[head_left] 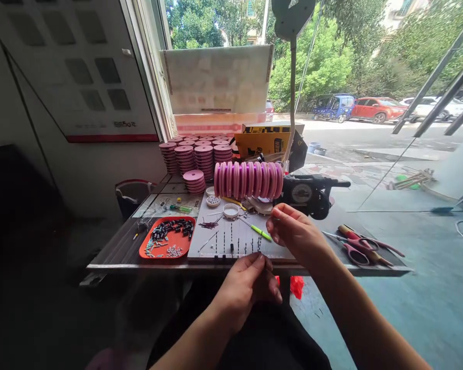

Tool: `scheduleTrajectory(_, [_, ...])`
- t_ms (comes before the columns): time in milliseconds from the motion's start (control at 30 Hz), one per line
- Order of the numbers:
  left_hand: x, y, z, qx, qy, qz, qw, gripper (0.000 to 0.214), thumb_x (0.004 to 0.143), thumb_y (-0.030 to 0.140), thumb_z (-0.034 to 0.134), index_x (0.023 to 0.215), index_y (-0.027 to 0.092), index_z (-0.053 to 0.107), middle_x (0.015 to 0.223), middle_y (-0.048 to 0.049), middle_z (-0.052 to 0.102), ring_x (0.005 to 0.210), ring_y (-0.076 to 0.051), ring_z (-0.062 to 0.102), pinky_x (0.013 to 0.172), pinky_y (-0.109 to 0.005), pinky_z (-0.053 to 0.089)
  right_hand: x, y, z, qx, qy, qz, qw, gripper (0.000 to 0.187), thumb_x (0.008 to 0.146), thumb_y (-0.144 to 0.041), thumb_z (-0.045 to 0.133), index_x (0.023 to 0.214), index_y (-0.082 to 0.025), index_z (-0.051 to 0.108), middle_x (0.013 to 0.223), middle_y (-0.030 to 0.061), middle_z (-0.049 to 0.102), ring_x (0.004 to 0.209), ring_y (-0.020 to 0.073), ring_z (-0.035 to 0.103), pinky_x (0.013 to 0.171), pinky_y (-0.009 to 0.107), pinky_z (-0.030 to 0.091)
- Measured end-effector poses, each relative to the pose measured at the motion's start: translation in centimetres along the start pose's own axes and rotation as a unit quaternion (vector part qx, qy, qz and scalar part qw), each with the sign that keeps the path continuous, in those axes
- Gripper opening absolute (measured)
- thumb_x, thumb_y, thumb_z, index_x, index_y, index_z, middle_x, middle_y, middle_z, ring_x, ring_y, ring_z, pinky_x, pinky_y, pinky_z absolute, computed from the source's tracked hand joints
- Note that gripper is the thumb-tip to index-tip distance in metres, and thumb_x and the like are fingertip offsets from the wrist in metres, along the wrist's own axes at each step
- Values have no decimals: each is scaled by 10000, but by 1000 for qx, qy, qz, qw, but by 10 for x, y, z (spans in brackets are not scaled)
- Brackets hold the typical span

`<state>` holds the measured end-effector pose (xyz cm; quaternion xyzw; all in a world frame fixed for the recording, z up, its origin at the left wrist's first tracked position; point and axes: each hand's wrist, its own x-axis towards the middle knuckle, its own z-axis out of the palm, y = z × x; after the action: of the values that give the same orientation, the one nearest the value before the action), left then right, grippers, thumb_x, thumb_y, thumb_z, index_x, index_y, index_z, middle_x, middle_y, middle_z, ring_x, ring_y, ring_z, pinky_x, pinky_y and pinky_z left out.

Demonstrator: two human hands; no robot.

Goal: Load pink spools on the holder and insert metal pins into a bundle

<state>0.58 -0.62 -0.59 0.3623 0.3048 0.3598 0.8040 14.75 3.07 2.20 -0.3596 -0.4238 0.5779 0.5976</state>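
My left hand [247, 288] is at the board's front edge, its thumb and fingers pinched together. Higher and to the right, my right hand [295, 234] also pinches, just below the row of pink spools [249, 180]. Whatever either hand holds is too fine to make out. Short dark dashed strands [224, 241] run in lines down the white board [200, 244], with a small black piece [232, 247] among them. A green-handled tool [261, 232] lies on the board behind my hands.
An orange tray [143, 249] of black, teal and silvery small parts is at left. Scissors [358, 253] lie at right. A black winding device [306, 192] adjoins the spools. Stacked pink discs [194, 177], a small bead bowl [213, 201] and a yellow-black box [262, 145] stand behind.
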Motion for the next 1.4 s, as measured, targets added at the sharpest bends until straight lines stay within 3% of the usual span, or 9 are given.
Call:
scheduleTrajectory(133, [-8, -3, -5, 28, 12, -33, 999, 368, 692, 510, 650, 702, 167, 516, 513, -20, 626, 435, -123, 576, 326, -154, 290, 1, 1, -1, 3, 3, 2, 1000, 353, 671, -448, 697, 733, -195, 458, 543, -35, 579, 394, 56, 453, 389, 175, 246])
scheduleTrajectory(333, [-12, -7, -7, 4, 14, -46, 999, 365, 701, 496, 656, 692, 157, 524, 526, -40, 648, 437, -137, 603, 335, -159, 360, 1, -2, 0, 1, 10, 8, 1000, 378, 628, -446, 724, 700, -196, 451, 523, -41, 564, 387, 56, 444, 388, 180, 253])
scheduleTrajectory(433, [-14, -8, -8, -31, 0, -43, 999, 314, 727, 434, 663, 728, 136, 562, 559, -54, 666, 472, -144, 625, 406, -183, 434, 1, -2, -1, 0, 14, 8, 1000, 384, 619, -453, 729, 694, -195, 454, 516, -44, 557, 384, 56, 439, 386, 180, 250])
scheduleTrajectory(533, [-17, -7, -12, -71, -27, -43, 996, 205, 744, 264, 670, 856, 104, 610, 690, -94, 707, 610, -160, 673, 569, -216, 499, 1, -2, -4, -1, 19, 7, 1000, 378, 627, -456, 724, 701, -197, 458, 515, -45, 555, 384, 59, 443, 383, 179, 243])
scheduleTrajectory(667, [-21, -9, -18, -91, -60, -42, 993, 265, 699, 89, 657, 962, 84, 622, 762, -115, 718, 685, -176, 689, 629, -222, 498, 2, -1, -6, -3, 24, 7, 1000, 383, 623, -454, 728, 701, -196, 456, 519, -41, 557, 384, 60, 445, 385, 181, 247])
scheduleTrajectory(1167, [-23, -12, -23, -72, -96, -38, 992, 274, 687, 153, 697, 947, 98, 630, 702, -96, 713, 617, -173, 687, 559, -217, 498, 4, 1, -5, -5, 16, 2, 1000, 379, 617, -464, 728, 698, -198, 471, 493, -41, 542, 371, 67, 433, 374, 191, 242])
scheduleTrajectory(1267, [-23, -8, -25, -35, -103, -23, 994, 265, 706, 185, 680, 960, 126, 634, 725, -83, 713, 653, -175, 679, 606, -246, 493, 4, 1, -5, -5, 15, 1, 1000, 366, 627, -461, 723, 706, -196, 482, 510, -35, 553, 374, 70, 435, 374, 196, 233])
scheduleTrajectory(1400, [-7, 15, -17, 126, -107, 32, 986, 290, 683, 163, 685, 972, 136, 678, 993, -94, 699, 1005, -221, 598, 868, -284, 416, 6, -1, -9, -7, 22, -12, 1000, 322, 637, -411, 730, 692, -181, 511, 612, -28, 577, 403, 37, 400, 392, 192, 235])
